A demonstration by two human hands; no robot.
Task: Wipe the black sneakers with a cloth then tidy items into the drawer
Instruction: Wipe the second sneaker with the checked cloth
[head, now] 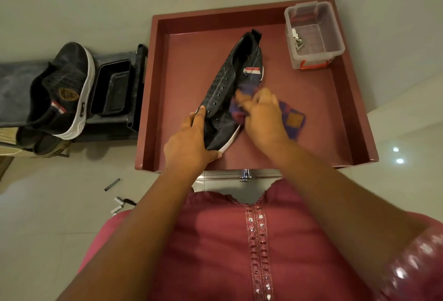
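At nine o'clock, a second black sneaker (64,90) is lying on its side on a dark mat, just beside a black tray (111,87). Small items (112,184) are lying on the floor at seven o'clock. In the centre, a dark red drawer (153,99) is standing open. The left hand (190,142) is gripping the toe of a black sneaker (227,90) over the drawer, fingers curled round the sole. The right hand (261,114), blurred, is pressing a purple checked cloth (293,121) against the sneaker's side, fingers curled on it. At one o'clock, a clear plastic box (314,35) is sitting in the drawer's far corner.
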